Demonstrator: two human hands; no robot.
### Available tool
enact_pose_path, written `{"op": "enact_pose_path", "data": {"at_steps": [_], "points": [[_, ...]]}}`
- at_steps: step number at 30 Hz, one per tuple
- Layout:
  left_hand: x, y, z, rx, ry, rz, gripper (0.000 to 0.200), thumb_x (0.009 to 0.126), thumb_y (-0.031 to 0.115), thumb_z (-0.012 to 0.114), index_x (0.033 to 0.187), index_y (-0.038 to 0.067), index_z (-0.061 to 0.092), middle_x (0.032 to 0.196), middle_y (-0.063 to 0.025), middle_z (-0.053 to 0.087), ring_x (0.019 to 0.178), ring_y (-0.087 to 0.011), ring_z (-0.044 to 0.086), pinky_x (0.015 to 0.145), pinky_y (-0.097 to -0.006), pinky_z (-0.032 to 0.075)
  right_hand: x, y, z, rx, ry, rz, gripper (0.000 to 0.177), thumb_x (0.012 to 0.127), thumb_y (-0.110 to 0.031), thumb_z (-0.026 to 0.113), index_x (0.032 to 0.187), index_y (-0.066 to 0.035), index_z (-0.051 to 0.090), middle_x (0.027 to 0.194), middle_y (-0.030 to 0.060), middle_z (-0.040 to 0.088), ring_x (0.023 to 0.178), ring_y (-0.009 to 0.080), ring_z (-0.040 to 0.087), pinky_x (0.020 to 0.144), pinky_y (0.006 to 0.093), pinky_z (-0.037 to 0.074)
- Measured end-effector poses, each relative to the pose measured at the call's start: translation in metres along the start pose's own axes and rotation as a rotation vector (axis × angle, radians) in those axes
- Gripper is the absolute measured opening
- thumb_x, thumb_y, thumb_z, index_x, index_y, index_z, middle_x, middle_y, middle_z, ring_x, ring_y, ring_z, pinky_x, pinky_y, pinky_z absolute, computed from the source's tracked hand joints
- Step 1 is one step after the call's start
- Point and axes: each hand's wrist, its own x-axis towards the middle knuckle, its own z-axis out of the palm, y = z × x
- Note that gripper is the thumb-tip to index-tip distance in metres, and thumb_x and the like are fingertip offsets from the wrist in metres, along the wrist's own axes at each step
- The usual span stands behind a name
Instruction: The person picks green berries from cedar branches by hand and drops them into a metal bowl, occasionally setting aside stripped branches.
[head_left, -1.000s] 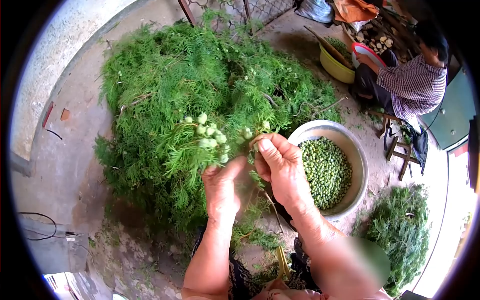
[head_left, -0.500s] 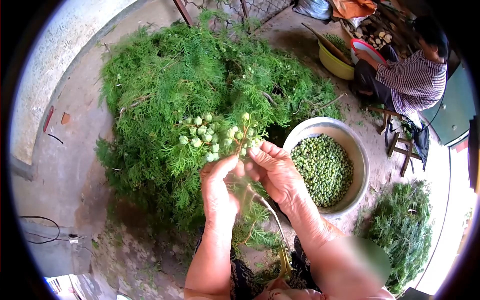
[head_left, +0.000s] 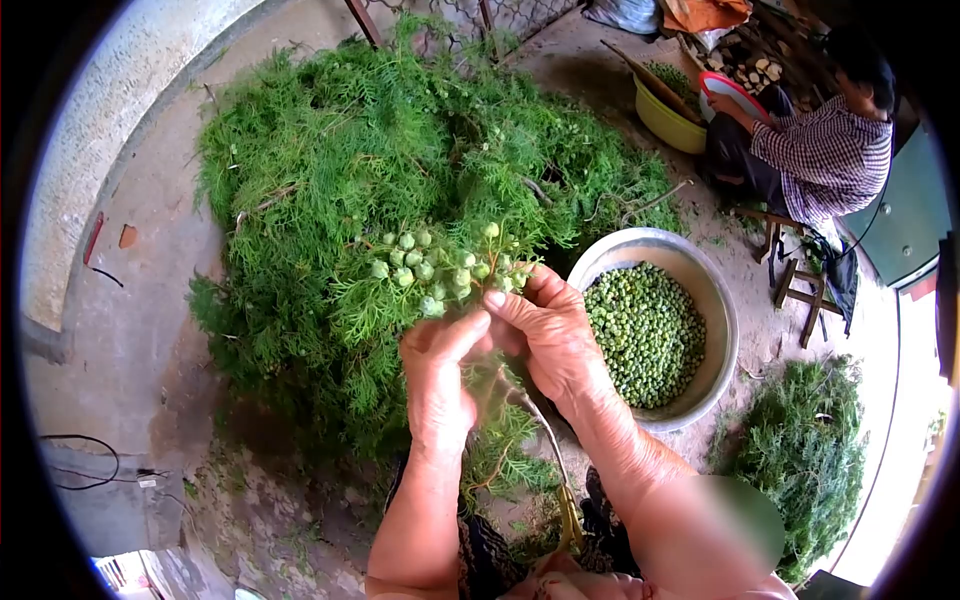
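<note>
Berries on the twig sit a bit closer together than half a second ago, and the right hand has slid up so its thumb now touches them. Behind them, the big pile of green branches lies on the ground. The left hand is closed round the twig's stem, with its thumb pressed on top. The right hand is just beside it, fingers curled, pinching the round green berries at the twig's right end. Next to that hand sits the metal bowl, full of picked berries. Further right is a small green pile. Up in the corner another person sits by a yellow tub
</note>
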Motion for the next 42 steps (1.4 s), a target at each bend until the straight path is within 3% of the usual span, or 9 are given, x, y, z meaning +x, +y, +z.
{"op": "enact_pose_path", "data": {"at_steps": [11, 14, 18, 24, 29, 32, 33, 39, 42], "points": [[0.004, -0.009, 0.004, -0.074, 0.102, 0.086, 0.010, 0.070, 0.002, 0.070, 0.065, 0.006, 0.063, 0.058, -0.0006, 0.059, 0.050, -0.0080, 0.052, 0.050, -0.0224, 0.039, -0.001, 0.001, 0.002, -0.001, 0.027, 0.032, 0.006, 0.083, -0.005, 0.059, 0.084, -0.002, 0.054, 0.068, 0.0015, 0.055, 0.054, 0.0060, 0.048, 0.044, 0.0189, 0.036], [0.001, -0.007, 0.015, -0.001, 0.195, 0.056, 0.016, 0.073, 0.009, 0.067, 0.061, 0.007, 0.056, 0.055, 0.0022, 0.048, 0.052, -0.0077, 0.041, 0.054, -0.0242, 0.032, -0.003, -0.003, 0.001, -0.008, 0.023, 0.073, 0.005, 0.083, -0.004, 0.057, 0.082, -0.002, 0.054, 0.067, 0.0022, 0.055, 0.052, 0.0073, 0.048, 0.044, 0.0201, 0.036], [0.007, -0.002, 0.007, -0.153, 0.049, -0.066, 0.018, 0.075, 0.006, 0.064, 0.058, 0.007, 0.056, 0.052, 0.0019, 0.051, 0.046, -0.0096, 0.048, 0.048, -0.0231, 0.036, -0.005, -0.013, -0.002, 0.136, -0.016, 0.177, 0.003, 0.082, -0.003, 0.056, 0.082, -0.001, 0.053, 0.067, 0.0035, 0.054, 0.049, 0.0098, 0.048, 0.044, 0.0217, 0.037], [0.012, 0.000, 0.008, -0.125, 0.035, -0.184, 0.033, 0.075, 0.022, 0.062, 0.051, 0.017, 0.039, 0.051, 0.0058, 0.037, 0.054, -0.0096, 0.037, 0.056, -0.0240, 0.030, 0.000, -0.017, -0.012, 0.353, -0.055, 0.202, 0.012, 0.083, -0.005, 0.048, 0.094, 0.000, 0.048, 0.070, 0.0058, 0.048, 0.055, 0.0129, 0.048, 0.043, 0.0231, 0.036], [0.010, -0.001, 0.013, -0.148, -0.008, -0.160, 0.032, 0.076, 0.021, 0.060, 0.051, 0.016, 0.040, 0.051, 0.0049, 0.038, 0.054, -0.0115, 0.037, 0.058, -0.0255, 0.030, 0.003, -0.022, -0.015, 0.388, 0.003, 0.168, 0.013, 0.081, -0.002, 0.048, 0.094, 0.000, 0.047, 0.077, 0.0078, 0.050, 0.063, 0.0154, 0.051, 0.049, 0.0241, 0.040], [0.009, 0.001, 0.016, -0.072, 0.023, -0.133, 0.034, 0.076, 0.021, 0.060, 0.051, 0.016, 0.039, 0.049, 0.0045, 0.037, 0.054, -0.0115, 0.037, 0.059, -0.0254, 0.030, 0.004, -0.020, -0.022, 0.286, -0.091, 0.193, 0.015, 0.082, -0.003, 0.051, 0.097, 0.000, 0.048, 0.082, 0.0079, 0.051, 0.066, 0.0159, 0.053, 0.052, 0.0240, 0.042], [0.008, 0.000, 0.015, -0.069, 0.027, -0.132, 0.028, 0.076, 0.023, 0.062, 0.055, 0.013, 0.047, 0.049, 0.0042, 0.040, 0.053, -0.0109, 0.038, 0.059, -0.0254, 0.031, 0.003, -0.018, -0.023, 0.289, -0.131, 0.206, 0.018, 0.084, -0.005, 0.055, 0.102, -0.001, 0.050, 0.083, 0.0064, 0.054, 0.068, 0.0147, 0.054, 0.053, 0.0233, 0.042], [0.007, -0.002, 0.017, -0.108, 0.071, -0.157, 0.013, 0.075, 0.018, 0.067, 0.074, 0.007, 0.061, 0.051, 0.0029, 0.050, 0.044, -0.0073, 0.039, 0.048, -0.0232, 0.032, -0.002, -0.017, -0.014, 0.163, -0.106, 0.131, 0.019, 0.084, -0.009, 0.060, 0.101, -0.002, 0.054, 0.077, 0.0041, 0.058, 0.062, 0.0119, 0.055, 0.051, 0.0215, 0.042], [0.008, -0.003, 0.020, -0.114, 0.079, -0.139, 0.012, 0.075, 0.014, 0.068, 0.069, 0.009, 0.059, 0.048, 0.0043, 0.047, 0.041, -0.0064, 0.039, 0.043, -0.0219, 0.031, -0.001, -0.014, -0.015, 0.053, -0.065, 0.094, 0.013, 0.084, -0.009, 0.060, 0.096, -0.003, 0.057, 0.074, 0.0023, 0.059, 0.058, 0.0093, 0.053, 0.049, 0.0199, 0.041]]}}
